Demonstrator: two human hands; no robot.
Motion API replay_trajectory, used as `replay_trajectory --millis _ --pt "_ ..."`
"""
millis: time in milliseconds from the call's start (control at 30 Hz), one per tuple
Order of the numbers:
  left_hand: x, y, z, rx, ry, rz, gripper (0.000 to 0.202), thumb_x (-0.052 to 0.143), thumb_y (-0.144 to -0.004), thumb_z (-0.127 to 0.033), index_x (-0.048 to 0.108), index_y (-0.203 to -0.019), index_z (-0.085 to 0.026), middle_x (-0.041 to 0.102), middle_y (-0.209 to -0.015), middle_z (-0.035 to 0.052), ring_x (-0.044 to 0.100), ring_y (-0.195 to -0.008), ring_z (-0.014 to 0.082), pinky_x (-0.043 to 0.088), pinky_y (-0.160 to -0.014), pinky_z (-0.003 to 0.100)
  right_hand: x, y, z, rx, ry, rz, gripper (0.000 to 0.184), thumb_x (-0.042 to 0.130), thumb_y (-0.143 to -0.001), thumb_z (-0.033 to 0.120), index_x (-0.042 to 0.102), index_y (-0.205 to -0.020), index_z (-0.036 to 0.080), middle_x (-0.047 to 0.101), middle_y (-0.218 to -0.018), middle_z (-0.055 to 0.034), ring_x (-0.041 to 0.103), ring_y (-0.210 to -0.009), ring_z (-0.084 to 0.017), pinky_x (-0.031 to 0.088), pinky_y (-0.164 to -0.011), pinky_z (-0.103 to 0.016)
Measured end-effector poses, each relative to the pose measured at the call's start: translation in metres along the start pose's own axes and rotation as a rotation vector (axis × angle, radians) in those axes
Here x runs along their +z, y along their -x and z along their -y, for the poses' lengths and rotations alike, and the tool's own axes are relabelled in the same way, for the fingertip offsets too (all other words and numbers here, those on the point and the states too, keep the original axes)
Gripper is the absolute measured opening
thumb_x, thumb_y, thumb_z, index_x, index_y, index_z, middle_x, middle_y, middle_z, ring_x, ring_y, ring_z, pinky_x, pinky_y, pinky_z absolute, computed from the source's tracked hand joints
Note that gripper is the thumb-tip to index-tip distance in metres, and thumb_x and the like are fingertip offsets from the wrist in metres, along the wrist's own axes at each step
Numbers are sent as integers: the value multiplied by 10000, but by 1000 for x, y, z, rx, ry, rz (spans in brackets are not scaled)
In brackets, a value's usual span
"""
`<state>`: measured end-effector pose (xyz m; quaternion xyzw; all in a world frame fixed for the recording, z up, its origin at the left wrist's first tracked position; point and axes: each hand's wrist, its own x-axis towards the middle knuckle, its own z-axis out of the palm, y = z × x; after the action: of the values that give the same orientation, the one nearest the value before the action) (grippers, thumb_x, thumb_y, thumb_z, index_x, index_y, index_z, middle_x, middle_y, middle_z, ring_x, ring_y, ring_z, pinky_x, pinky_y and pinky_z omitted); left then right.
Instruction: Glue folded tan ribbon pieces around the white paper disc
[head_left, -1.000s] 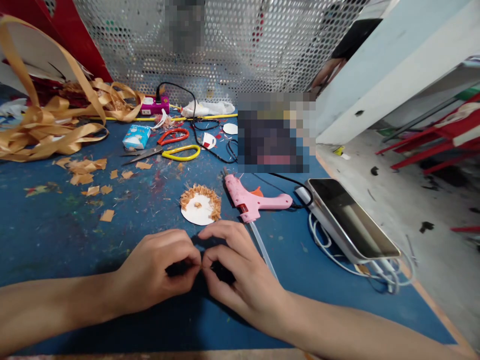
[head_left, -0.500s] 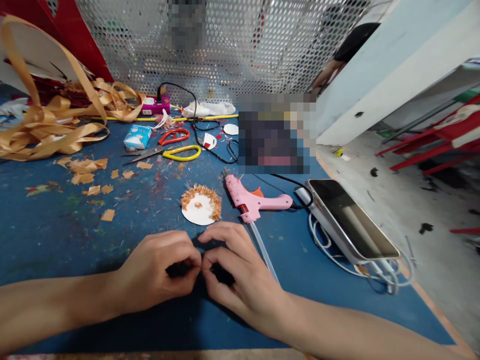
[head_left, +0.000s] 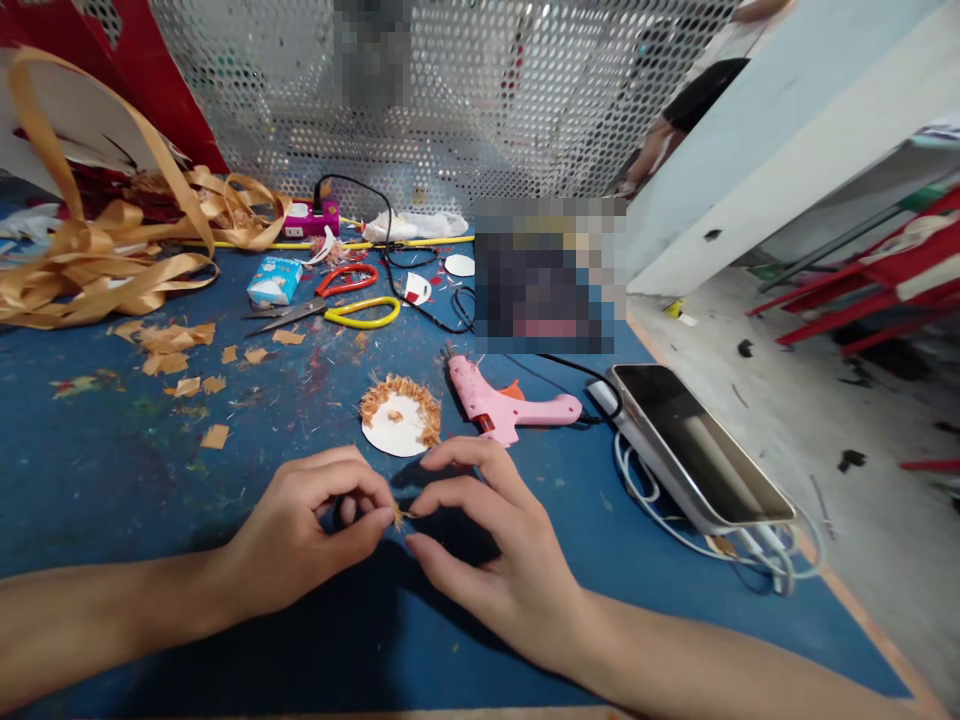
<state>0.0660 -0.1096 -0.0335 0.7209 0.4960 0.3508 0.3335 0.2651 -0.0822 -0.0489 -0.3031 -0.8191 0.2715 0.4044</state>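
So, containers first: there's a small blue and white packet (head_left: 274, 281) near the back of the blue table (head_left: 90, 520), and I can't see what's inside it. A crumpled white plastic wrapper (head_left: 416, 225) lies behind the yellow cord (head_left: 442, 241), contents not readable either. The purple power strip (head_left: 315, 219) has a black plug sitting in it.

Now the fingers. The left hand (head_left: 304, 530) has its thumb and index finger pinched together on a tiny frayed tan bit (head_left: 399, 517), loose threads poking out past the fingertips. The right hand (head_left: 510, 560) has its thumb and index moderately parted, curved around a gap. Its index tip is right up at the threads, but honestly I can't tell if it's touching them.

That frayed bit is between the two hands, on the near side of a white disc (head_left: 394, 438). The disc lies flat with a tan ruffle (head_left: 397, 388) around its far and right edges, plus one little tuft (head_left: 394, 416) near the middle. A pink glue gun (head_left: 517, 405) lies just right of it. Off to the left are loose tan squares (head_left: 216, 436), with scissors (head_left: 364, 311) past them, handles spread.
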Motion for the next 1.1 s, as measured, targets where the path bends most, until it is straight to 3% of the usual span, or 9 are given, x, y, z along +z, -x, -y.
replay_trajectory --millis 267,467,667,800,967,1100 --pt "1 5 0 78 -16 38 116 594 -852 -127 687 -821 -190 630 -727 -25 545 -606 76 443 -571 164 0 -2 2 -14 4 37 87 614 -824 113 626 -813 199 595 -1008 -47 574 -981 -161 487 -859 -304" --pt "0 6 2 81 17 53 143 636 -851 -164 700 -974 -201 673 -820 -8 580 -655 93 484 -615 184 0 -3 2 -16 -6 21 92 616 -829 120 635 -821 210 603 -994 -45 585 -974 -170 502 -837 -318" --pt "0 3 4 87 38 106 71 661 -872 -182 727 -870 -207 703 -764 -17 619 -664 93 480 -619 176 0 -1 0 3 -21 12 126 657 -801 135 559 -785 212 599 -969 -35 591 -938 -172 511 -803 -323" --pt "-8 -5 8 92 -83 28 86 655 -869 -168 716 -833 -216 692 -758 -31 617 -682 98 467 -639 187 -2 3 1 -78 -52 72 141 612 -808 99 531 -812 214 590 -988 -37 578 -957 -168 509 -827 -325" --pt "-22 -27 20 214 -342 -160 82 644 -880 -212 726 -879 -213 660 -876 1 599 -846 151 443 -850 288 -3 5 5 -305 -28 246 100 553 -832 85 558 -865 179 606 -1031 -75 555 -1020 -194 492 -896 -343" --pt "-21 -50 31 242 -441 -192 123 619 -898 -237 737 -898 -204 621 -960 32 562 -946 187 424 -912 338 -3 5 5 -339 -1 289 77 528 -858 100 569 -865 165 601 -1041 -89 539 -1037 -197 487 -920 -346"
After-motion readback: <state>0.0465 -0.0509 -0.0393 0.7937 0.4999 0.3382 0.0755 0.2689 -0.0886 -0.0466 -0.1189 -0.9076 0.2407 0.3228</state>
